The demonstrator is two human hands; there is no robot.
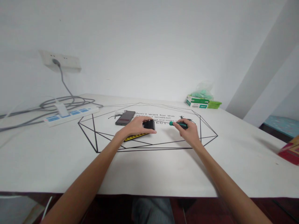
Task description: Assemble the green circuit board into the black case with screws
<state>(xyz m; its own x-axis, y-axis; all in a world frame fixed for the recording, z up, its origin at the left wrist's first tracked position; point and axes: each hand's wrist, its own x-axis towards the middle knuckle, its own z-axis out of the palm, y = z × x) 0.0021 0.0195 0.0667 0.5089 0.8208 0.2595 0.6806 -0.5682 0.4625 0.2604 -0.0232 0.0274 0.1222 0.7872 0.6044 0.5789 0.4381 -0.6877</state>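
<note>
My left hand (137, 126) is closed around a small black object (149, 124), thumb below and fingers above. In my right hand (189, 132) is a screwdriver (178, 124) with a green and black handle; its thin shaft points left, and the tip reaches the black object's right side. Whether the tip touches it is too small to tell. Beneath my left hand lies a black and yellow item (134, 137), partly hidden by the hand. A dark phone (125, 118) rests flat just behind and left of that hand.
The white table (163, 174) has printed black lines and words. At the left are a power strip (72, 115) and coiled grey cables (67, 99). Green and white boxes (197, 101) with a plastic bag stand at the back right. A red box (290, 151) is at the right edge.
</note>
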